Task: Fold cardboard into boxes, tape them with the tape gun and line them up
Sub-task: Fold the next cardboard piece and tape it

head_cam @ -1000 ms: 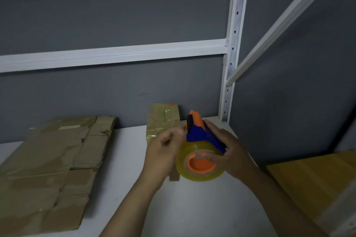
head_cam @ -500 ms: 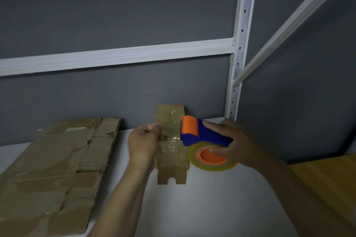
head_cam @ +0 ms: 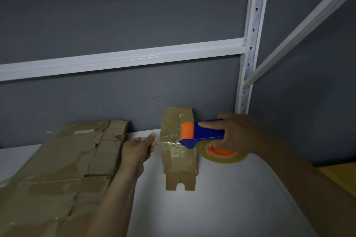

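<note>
A small folded cardboard box (head_cam: 178,161) lies on the white shelf (head_cam: 212,208) against the grey wall, its top covered in clear tape. My right hand (head_cam: 238,132) grips the blue and orange tape gun (head_cam: 202,134), held just above the box's right side, with the yellowish tape roll (head_cam: 223,157) under it. My left hand (head_cam: 137,150), left of the box, pinches the free end of a clear tape strip (head_cam: 166,143) stretched across the box to the gun.
A stack of flattened, worn cardboard (head_cam: 57,175) covers the shelf's left part. A white upright post (head_cam: 250,44) and a horizontal rail (head_cam: 123,57) stand behind. A wooden surface (head_cam: 339,177) lies lower right, past the shelf edge.
The tape gun went from held up in front of me down to the box's right side. My left hand moved left, drawing tape out across the box.
</note>
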{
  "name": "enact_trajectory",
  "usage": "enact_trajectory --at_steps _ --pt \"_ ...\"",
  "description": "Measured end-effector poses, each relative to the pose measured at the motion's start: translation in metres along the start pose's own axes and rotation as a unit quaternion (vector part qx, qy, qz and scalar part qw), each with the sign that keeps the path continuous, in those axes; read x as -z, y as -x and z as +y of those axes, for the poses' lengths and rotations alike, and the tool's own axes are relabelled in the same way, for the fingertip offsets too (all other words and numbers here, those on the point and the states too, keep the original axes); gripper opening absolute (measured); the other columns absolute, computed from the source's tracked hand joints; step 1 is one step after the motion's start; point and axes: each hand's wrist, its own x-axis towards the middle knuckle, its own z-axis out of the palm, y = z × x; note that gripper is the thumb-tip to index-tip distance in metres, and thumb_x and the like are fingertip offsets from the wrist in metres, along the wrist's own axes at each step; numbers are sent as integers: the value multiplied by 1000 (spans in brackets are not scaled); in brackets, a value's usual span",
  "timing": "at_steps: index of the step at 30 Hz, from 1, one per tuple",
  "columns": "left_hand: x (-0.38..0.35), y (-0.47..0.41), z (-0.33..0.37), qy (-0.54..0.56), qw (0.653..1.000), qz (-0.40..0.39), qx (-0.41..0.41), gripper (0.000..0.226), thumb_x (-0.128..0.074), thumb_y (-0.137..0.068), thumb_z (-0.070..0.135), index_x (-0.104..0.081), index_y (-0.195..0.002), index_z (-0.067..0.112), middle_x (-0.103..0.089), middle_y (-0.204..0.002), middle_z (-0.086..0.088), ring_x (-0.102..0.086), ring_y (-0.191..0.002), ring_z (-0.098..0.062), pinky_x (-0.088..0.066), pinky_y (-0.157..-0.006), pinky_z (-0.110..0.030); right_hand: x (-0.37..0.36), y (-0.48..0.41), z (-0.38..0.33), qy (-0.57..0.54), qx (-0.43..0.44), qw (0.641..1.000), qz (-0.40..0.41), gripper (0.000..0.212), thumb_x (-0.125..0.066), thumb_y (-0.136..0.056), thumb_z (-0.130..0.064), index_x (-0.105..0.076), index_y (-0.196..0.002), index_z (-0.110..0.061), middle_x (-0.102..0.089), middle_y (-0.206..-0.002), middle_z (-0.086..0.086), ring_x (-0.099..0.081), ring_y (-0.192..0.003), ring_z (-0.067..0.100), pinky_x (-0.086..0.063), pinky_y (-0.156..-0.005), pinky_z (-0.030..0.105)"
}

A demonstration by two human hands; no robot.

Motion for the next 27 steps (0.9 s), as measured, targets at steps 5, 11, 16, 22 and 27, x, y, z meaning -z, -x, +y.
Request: enact_trajectory --at_steps 5,11,16,22,27 --pt "0 -10 -19 -8 999 -20 32 29 -68 -90 26 -65 -70 4 -59 -60 -8 -51 -58 -17 -44 -58 -28 -12 -8 -3 6 3 1000 -14 75 -56 -87 -58 -17 -149 -42 -45 -132 -5 -46 -121 13 -35 -77 15" --pt "-5 -14 -41 -157 984 -77 9 48 -46 -96 52 -62 -80 10 -66 -75 -5 -61 -70 -19 -49 -62 -28 -11 -8 -2 18 26 999 -42 79 -56 -88 -56 -11 -150 -38 -38 -140 -7 -40 -129 12 -33 -79 10" --pt "-4 -7 -50 -125 941 -46 -310 42 -44 -92 53 -60 -124 29 -55 -134 12 -45 -129 -5 -39 -101 -24 -12 -11 -7 13 34 998 -47 78 -55 -89 -55 -11 -150 -38 -35 -143 -8 -37 -132 11 -29 -73 4" --pt "0 -15 -42 -405 812 -150 -393 91 -47 -77 73 -20 -152 30 -11 -155 22 9 -139 13 -9 -111 -19 -15 -15 -14 16 33 999 -33 77 -54 -89 -55 -10 -150 -40 -38 -140 -4 -41 -129 15 -32 -79 11" --pt "2 -23 -41 -444 778 -122 -427 83 -58 -78 64 -32 -149 28 -24 -153 19 -4 -140 7 -8 -110 -14 -5 -9 -7 21 25 999 -32 76 -57 -87 -56 -16 -149 -40 -42 -133 -7 -44 -123 13 -34 -75 12"
